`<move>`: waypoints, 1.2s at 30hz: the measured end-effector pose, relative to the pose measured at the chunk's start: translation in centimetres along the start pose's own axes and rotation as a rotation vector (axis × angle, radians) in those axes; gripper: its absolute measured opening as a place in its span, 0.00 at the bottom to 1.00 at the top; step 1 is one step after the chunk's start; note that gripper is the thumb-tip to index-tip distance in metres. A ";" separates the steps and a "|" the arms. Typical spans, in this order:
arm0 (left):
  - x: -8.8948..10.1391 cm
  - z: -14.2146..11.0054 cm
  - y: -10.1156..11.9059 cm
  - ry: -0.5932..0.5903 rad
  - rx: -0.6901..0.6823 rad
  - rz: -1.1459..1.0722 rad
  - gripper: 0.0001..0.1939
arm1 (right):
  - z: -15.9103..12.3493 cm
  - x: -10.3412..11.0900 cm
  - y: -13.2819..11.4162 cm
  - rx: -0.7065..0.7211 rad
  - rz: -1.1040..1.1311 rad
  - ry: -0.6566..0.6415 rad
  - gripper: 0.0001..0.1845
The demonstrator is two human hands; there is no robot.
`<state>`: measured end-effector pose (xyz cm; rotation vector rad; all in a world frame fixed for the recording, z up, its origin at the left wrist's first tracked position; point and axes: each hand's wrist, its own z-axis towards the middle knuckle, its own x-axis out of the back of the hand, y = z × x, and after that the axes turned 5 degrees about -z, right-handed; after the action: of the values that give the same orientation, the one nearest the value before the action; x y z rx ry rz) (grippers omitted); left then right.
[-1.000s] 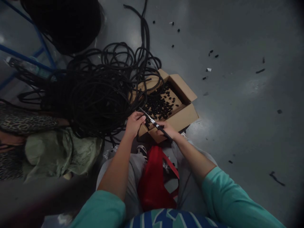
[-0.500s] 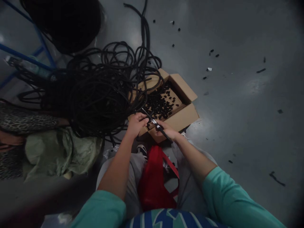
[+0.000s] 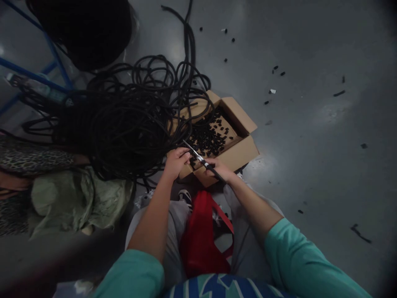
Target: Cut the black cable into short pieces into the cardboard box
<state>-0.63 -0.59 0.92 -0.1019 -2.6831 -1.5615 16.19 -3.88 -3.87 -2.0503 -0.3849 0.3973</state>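
My right hand [image 3: 218,169] grips scissors [image 3: 202,161] with long metal blades, pale marks near the pivot and black handles. Their tip points up and left, past the fingers of my left hand [image 3: 177,161]. That hand is closed in a pinch at the edge of a tangled heap of black cord [image 3: 130,120], seemingly on a strand of it; the exact grip is hard to see. Just beyond both hands lies an open cardboard box [image 3: 237,155], with many short black cut pieces [image 3: 206,138] inside. Several loops of cord hang over its left side.
Scattered black bits [image 3: 282,73] lie on the grey floor to the right. A big black roll [image 3: 83,33] and a blue metal frame [image 3: 57,58] stand at upper left. Another person's patterned clothing [image 3: 34,159] and a green sack [image 3: 80,198] are at left. Red fabric [image 3: 201,240] hangs between my knees.
The scissors have shifted slightly up and left, and more of their blades shows now. My left hand has moved a little to the left. The box and cord heap look the same.
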 end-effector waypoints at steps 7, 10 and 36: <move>0.2 0.1 -0.2 0.014 0.019 0.012 0.07 | -0.3 0.0 0.0 -0.162 0.114 -0.126 0.27; -0.2 0.0 -0.3 -0.024 0.041 0.013 0.05 | -0.3 -0.3 0.1 -0.084 0.141 -0.135 0.26; 0.0 -0.5 0.8 -0.141 0.271 -0.221 0.12 | -0.7 0.5 -0.5 0.014 0.206 -0.287 0.24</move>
<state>-0.55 -0.65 1.83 0.0996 -3.0795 -1.2611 16.87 -3.93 -3.16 -2.0297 -0.3410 0.8227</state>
